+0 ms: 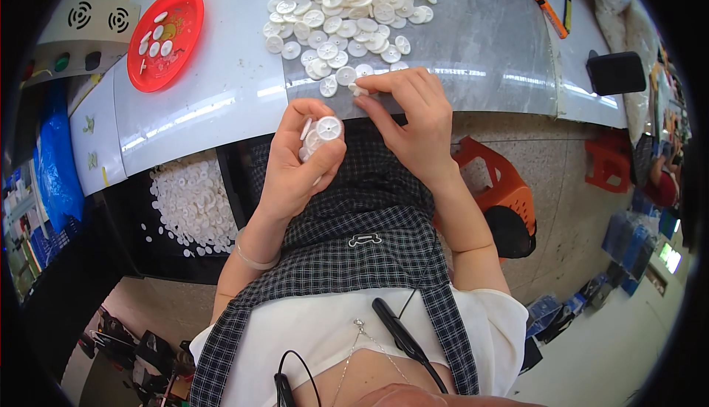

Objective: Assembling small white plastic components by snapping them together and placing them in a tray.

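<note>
My left hand [289,162] is closed around several small white plastic wheels [329,128], stacked loosely between fingers and thumb. At the table's near edge my right hand [417,115] pinches a small white plastic wheel [357,90] between thumb and forefinger; it is seen nearly edge-on, so its face is hidden. Just beyond my fingertips lies a large heap of the same white wheels [347,8], some spilling toward me on the grey tabletop [487,52].
To the left on the table, a red plate [193,15] holds several white pieces. Below the table, a black bin [133,237] contains many more white discs [193,200]. An orange cutter [551,15] lies at the far right. An orange stool [502,185] stands right of me.
</note>
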Motion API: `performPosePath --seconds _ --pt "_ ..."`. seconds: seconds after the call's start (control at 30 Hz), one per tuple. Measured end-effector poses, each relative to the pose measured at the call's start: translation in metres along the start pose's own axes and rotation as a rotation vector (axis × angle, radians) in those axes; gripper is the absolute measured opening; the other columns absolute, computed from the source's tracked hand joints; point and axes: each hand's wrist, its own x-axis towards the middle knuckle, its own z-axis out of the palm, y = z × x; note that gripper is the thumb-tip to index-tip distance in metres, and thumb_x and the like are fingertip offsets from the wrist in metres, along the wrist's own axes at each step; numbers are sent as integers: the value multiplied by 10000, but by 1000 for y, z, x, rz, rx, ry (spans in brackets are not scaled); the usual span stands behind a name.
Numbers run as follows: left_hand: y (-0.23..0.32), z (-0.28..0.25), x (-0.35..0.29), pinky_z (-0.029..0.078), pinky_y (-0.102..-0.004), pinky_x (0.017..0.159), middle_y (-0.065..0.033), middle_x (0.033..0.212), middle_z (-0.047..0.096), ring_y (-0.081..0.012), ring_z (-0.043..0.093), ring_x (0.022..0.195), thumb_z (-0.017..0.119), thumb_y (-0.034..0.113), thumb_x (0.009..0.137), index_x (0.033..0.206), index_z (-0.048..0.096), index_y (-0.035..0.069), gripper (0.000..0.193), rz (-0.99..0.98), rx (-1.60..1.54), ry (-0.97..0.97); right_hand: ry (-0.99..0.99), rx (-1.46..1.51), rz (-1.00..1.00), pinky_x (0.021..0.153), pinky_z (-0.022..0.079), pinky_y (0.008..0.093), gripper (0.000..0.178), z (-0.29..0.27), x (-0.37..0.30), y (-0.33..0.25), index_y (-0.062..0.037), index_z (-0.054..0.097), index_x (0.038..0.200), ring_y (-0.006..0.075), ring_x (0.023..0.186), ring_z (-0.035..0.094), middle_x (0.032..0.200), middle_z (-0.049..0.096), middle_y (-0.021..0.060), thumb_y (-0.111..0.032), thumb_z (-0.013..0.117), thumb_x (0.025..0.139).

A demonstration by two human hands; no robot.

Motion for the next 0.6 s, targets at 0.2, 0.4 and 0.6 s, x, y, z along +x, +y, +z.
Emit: performPosePath --seconds 0.2,0.4,0.6 --pt "7 3 4 299 -138 399 8 793 517 -7 417 515 666 7 844 1064 452 79 315 -66 -319 -8 50 327 58 701 455 283 239 -6 0 -6 -82 680 892 183 786 630 826 685 4 4 775 691" --pt "0 0 1 287 -127 423 36 808 565 25 432 549 737 35 825 1107 529 60 351 -33 17 27 53 232 -208 687 461 256 284 -11 -1 -12 -108 652 854 175 795 634 851 710 24 55 774 655" --pt "3 3 0 283 -136 399 27 761 528 8 404 500 689 36 861 1115 512 30 310 10 112 61 105 240 -175 713 473 278 297 -6 4 -6 -92 648 910 188 816 627 920 713 17 34 771 670"
